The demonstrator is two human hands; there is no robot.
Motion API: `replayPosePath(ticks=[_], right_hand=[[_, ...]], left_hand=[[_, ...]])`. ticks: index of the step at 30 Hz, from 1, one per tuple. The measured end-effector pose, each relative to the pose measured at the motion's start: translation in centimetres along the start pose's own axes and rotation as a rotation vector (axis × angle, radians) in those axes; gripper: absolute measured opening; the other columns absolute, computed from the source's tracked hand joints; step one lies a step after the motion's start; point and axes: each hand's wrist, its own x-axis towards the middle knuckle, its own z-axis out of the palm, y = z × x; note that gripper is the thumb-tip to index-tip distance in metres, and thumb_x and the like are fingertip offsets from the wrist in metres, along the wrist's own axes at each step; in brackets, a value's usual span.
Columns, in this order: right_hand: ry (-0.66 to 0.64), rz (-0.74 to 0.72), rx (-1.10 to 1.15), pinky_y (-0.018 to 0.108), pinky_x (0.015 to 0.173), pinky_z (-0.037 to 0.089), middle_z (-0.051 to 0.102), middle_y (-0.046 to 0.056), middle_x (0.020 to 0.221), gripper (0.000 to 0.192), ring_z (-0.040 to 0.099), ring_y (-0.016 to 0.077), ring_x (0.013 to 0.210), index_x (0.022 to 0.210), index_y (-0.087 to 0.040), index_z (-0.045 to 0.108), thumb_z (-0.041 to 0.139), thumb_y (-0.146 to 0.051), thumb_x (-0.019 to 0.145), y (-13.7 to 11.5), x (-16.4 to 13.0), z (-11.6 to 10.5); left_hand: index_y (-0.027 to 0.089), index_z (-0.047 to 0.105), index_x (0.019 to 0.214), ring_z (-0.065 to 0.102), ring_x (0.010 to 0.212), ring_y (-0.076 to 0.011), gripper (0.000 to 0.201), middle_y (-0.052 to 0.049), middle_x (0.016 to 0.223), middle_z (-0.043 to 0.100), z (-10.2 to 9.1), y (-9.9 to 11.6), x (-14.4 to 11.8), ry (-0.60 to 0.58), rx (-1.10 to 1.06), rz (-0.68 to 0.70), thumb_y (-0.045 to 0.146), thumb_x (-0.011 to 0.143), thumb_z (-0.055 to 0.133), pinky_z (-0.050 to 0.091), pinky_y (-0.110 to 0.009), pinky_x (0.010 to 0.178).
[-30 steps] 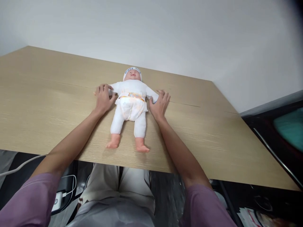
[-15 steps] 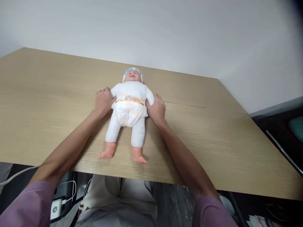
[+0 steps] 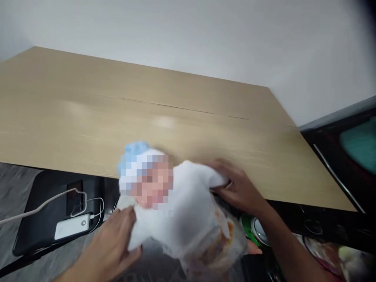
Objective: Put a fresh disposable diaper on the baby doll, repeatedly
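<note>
A: Though the frame was blurred, what took up most of it?

B: The wooden table, running wide across the view with a seam along its length. Nothing rested on the part that showed.

A: Where was the doll, then?

B: The doll was off the table, held in the air in front of its near edge, close to the person's body. It lay tilted, head toward the left and up, diapered lower half down to the right.

A: How did the hands hold it?

B: They were apart, one on each side. The left hand cupped it from below near the shoulder, probably to carry the weight under the head. The right hand was closed on the white cloth at the doll's other side, which likely kept the body from rolling.

A: Anything smaller around?

B: Below the table's left end sat a dark case, with a white power bank on it and a white cable plugged in. By the right wrist showed a green round thing, too blurred to name.
</note>
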Motion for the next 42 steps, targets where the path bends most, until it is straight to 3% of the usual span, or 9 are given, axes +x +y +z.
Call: replayPosePath(ticks=[6,11,17,23,26,29,33,37,42], right_hand=[[-0.249,0.066,0.036,0.041,0.1,0.061,0.078,0.005,0.133,0.056,0.077,0.0285,0.12,0.145,-0.044,0.076,0.073,-0.018,0.096,-2.4,-7.4,6.7],[-0.205,0.043,0.118,0.043,0.11,0.061,0.076,0.007,0.135,0.048,0.074,0.0279,0.123,0.149,-0.033,0.073,0.071,-0.025,0.102,1.0,-6.8,12.5],[-0.199,0.057,0.072,0.05,0.13,0.049,0.07,0.008,0.153,0.059,0.066,0.0298,0.142,0.16,-0.033,0.068,0.067,-0.022,0.102,5.5,-5.4,17.3],[-0.151,0.125,0.173,0.049,0.123,0.053,0.075,0.01,0.139,0.035,0.069,0.0298,0.135,0.139,-0.029,0.077,0.074,-0.042,0.107,4.9,-8.5,16.5],[-0.207,0.193,0.188,0.044,0.108,0.058,0.079,0.007,0.125,0.031,0.074,0.0287,0.119,0.128,-0.027,0.08,0.079,-0.046,0.104,3.6,-10.5,15.6],[-0.144,0.214,0.223,0.038,0.097,0.059,0.079,0.006,0.115,0.022,0.076,0.025,0.106,0.119,-0.025,0.082,0.075,-0.041,0.106,3.0,-11.5,16.2],[-0.016,0.174,0.25,0.036,0.09,0.059,0.081,0.005,0.105,0.018,0.076,0.0222,0.096,0.111,-0.025,0.081,0.066,-0.034,0.108,4.9,-11.2,18.0],[0.122,0.238,0.192,0.041,0.096,0.061,0.083,0.006,0.104,0.022,0.078,0.0249,0.097,0.122,-0.025,0.078,0.067,-0.036,0.105,7.6,-10.1,18.7],[0.008,0.048,0.175,0.046,0.12,0.053,0.078,0.009,0.139,0.03,0.071,0.0272,0.134,0.138,-0.027,0.074,0.068,-0.034,0.11,4.3,-9.3,18.0]], left_hand=[[0.04,0.071,0.125,0.081,0.092,-0.0428,0.058,-0.008,0.108,0.083,5.8,-2.8,-9.5,-0.103,-0.054,-0.074,0.027,0.069,0.081,0.065,-0.056,0.076],[0.034,0.063,0.115,0.081,0.085,-0.0401,0.035,-0.008,0.099,0.08,5.4,-4.0,-9.4,-0.156,0.056,-0.166,0.038,0.081,0.072,0.062,-0.049,0.072],[0.018,0.054,0.127,0.082,0.099,-0.0386,0.04,-0.016,0.106,0.079,6.4,-5.6,-7.7,-0.233,0.186,-0.281,0.038,0.093,0.06,0.06,-0.044,0.084],[0.01,0.049,0.154,0.08,0.111,-0.0413,0.069,-0.027,0.138,0.076,6.0,-7.2,-8.6,-0.247,0.251,-0.165,0.061,0.108,0.058,0.061,-0.051,0.095],[0.011,0.045,0.164,0.07,0.134,-0.0472,0.08,-0.029,0.159,0.063,5.0,-5.7,-7.7,-0.097,0.38,-0.03,0.07,0.11,0.057,0.055,-0.058,0.106],[0.016,0.039,0.17,0.062,0.145,-0.0412,0.072,-0.023,0.166,0.059,4.4,-2.9,-4.7,-0.013,0.294,0.139,0.061,0.115,0.056,0.05,-0.054,0.112],[0.025,0.054,0.16,0.064,0.136,-0.0293,0.043,-0.012,0.151,0.069,5.5,0.0,0.3,-0.17,0.054,0.374,0.041,0.12,0.054,0.047,-0.044,0.111],[0.025,0.07,0.14,0.061,0.122,-0.0288,0.029,-0.011,0.135,0.072,7.4,0.6,3.8,-0.307,-0.058,0.462,0.041,0.116,0.063,0.044,-0.043,0.105],[0.021,0.074,0.113,0.058,0.114,-0.0269,0.018,-0.009,0.119,0.073,5.8,1.2,5.2,-0.427,-0.157,0.455,0.036,0.116,0.064,0.041,-0.039,0.102]])
